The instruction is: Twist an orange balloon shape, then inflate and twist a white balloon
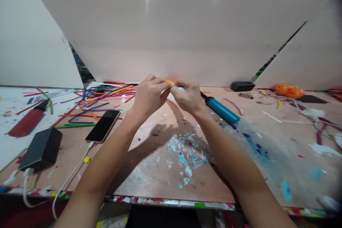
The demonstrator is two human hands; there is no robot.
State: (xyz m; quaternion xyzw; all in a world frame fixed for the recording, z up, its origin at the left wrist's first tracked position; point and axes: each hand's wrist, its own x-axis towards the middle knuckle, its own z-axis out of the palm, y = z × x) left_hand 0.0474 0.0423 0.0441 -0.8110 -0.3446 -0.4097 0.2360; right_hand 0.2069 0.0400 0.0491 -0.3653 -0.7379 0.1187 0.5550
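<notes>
Both hands are raised over the far middle of the table, fingertips together. My left hand (151,92) is closed in a pinch on the small pale end of what looks like a white balloon (181,89). My right hand (186,97) pinches the same end from the other side. Most of the balloon is hidden behind the fingers. A bit of orange (170,81) shows just above the fingertips; what it belongs to is hidden. Right of my right hand lies a blue hand pump (222,109), its black nozzle towards the hand.
Uninflated modelling balloons (107,96) lie scattered at left, near a phone (103,126) on a white cable, a black box (41,149) and a red pump (29,119). An orange balloon shape (289,91) and a black block (242,86) sit at right. White panels (171,32) stand behind.
</notes>
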